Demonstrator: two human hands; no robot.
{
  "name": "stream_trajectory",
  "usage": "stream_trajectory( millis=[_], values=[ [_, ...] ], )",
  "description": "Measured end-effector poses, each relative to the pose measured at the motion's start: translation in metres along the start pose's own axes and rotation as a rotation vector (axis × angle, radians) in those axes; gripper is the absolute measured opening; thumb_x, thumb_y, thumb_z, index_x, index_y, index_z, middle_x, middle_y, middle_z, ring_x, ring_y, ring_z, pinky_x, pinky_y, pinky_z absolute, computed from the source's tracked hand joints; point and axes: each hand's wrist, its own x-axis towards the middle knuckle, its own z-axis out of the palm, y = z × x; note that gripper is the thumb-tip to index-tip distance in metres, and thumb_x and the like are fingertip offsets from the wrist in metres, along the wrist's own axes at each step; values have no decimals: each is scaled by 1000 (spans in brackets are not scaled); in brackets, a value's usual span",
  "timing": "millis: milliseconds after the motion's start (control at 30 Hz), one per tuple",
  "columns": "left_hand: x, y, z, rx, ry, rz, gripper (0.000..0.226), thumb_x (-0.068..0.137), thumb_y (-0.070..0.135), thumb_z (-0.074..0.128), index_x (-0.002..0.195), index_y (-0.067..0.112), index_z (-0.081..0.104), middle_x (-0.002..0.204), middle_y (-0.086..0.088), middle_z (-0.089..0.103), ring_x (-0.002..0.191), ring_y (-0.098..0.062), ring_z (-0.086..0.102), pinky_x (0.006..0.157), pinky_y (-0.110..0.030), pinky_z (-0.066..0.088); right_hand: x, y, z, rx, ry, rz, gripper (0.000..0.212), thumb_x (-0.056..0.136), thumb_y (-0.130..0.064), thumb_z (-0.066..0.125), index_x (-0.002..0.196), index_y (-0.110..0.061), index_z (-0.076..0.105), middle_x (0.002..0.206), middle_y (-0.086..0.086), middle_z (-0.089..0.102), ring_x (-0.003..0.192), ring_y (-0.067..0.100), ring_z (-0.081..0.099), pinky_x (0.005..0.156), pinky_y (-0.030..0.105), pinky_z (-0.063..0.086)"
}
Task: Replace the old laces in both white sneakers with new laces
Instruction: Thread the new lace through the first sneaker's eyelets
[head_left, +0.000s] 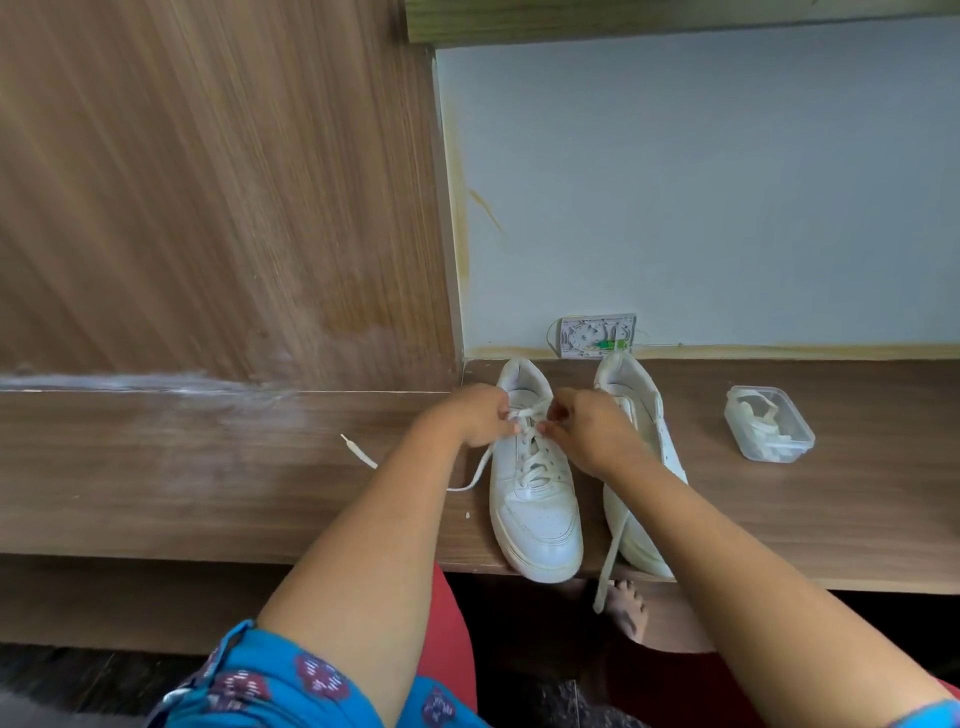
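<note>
White lace (524, 415) pinched between curled fingertips (511, 427) of left hand (480, 415), at top eyelets of left sneaker (535, 493). Same lace nipped by bent thumb and forefinger of right hand (584, 428), knuckles raised, remaining fingers folded in toward palm. Both hands close together over tongue of that sneaker, almost touching, lace crossing between them.

Loose end of lace trailing left from under left wrist, across wooden desk (208, 467), tip (345, 440) lying well apart from sneaker. Rows of lace criss-crossed down front of left sneaker, toe pointing toward desk edge, sole just overhanging it.

Right sneaker (639, 457) just beside left one, partly hidden behind right forearm, heel toward wall. Second lace (613, 551) hanging from it over desk edge, tip dangling above bare foot (626, 608) below.

Clear plastic box (769, 423) farther right on desk, apart from both sneakers, holding pale folded strips, most likely laces; cannot tell for sure. No readable brand or writing on sneakers or box; faint marks inside left sneaker's heel, too small to read.

Small white wall plate (597, 335) behind sneakers at foot of pale blue wall (727, 182), green part inside, thin wire looping off its left side. Wooden panel (208, 182) upright at left. Blue patterned sleeve (270, 680) and red cloth (452, 649) at bottom.
</note>
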Motion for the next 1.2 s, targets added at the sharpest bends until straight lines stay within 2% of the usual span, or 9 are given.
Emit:
stream_trajectory(
  millis=[167,367,500,633,733,833,1033,1133,1200],
  values=[
    [5,0,-5,12,16,42,32,96,34,58,67,21,51,73,1,48,75,-19,46,61,-28,34,-1,4,1,-50,-84,-77,13,97,-21,49,92,-10,54,93,6,53,85,22,51,77,36,45],
    [-4,-2,-14,-13,12,4,24,98,25,56,95,10,75,90,-5,71,58,-8,44,47,-16,32,1,13,-11,-258,-174,-103,16,91,1,40,95,-15,39,94,8,52,74,19,43,63,31,33],
    [-9,-1,-18,-54,7,-51,24,98,26,56,98,11,75,73,5,59,59,-6,44,51,-17,33,1,16,-2,-283,-148,-102,13,94,-3,39,93,-16,39,92,10,55,72,20,44,61,30,33],
    [-17,-3,-18,-110,-241,-95,20,97,14,53,103,6,70,93,-2,72,65,-8,62,58,-17,44,1,17,-11,103,-158,91,19,99,-19,49,83,-9,53,76,4,56,70,18,51,54,22,35],
    [-25,7,-15,-31,-464,-82,17,97,15,52,91,14,67,100,1,73,66,-4,65,55,-21,37,-5,5,-19,802,-429,322,29,101,-21,48,81,-6,61,74,9,61,65,16,55,63,25,47],
    [-23,33,-6,156,-460,-52,13,95,13,56,87,12,65,95,-1,72,63,-8,62,70,-27,48,-10,-11,-8,1159,-466,462,28,103,-18,42,85,-8,60,80,11,64,73,19,60,74,31,50],
    [-25,49,-2,188,-454,-57,36,95,29,57,121,4,60,69,3,69,86,-19,68,87,-34,53,-16,-18,4,1134,-323,398,23,98,-9,50,82,-7,67,69,8,64,60,16,56,58,26,46],
    [-28,34,-8,-123,-244,-137,19,99,28,50,97,14,63,104,-7,71,88,-19,66,74,-29,53,-16,-14,10,750,-148,258,24,94,-23,60,81,-6,69,71,10,67,62,15,56,60,27,46],
    [-23,25,-2,-426,-70,-139,17,98,26,52,91,14,61,98,-9,67,82,-18,63,72,-27,52,-14,-12,9,457,-14,152,26,95,-27,57,84,-7,70,73,8,66,65,16,55,62,28,42]
  ],
)
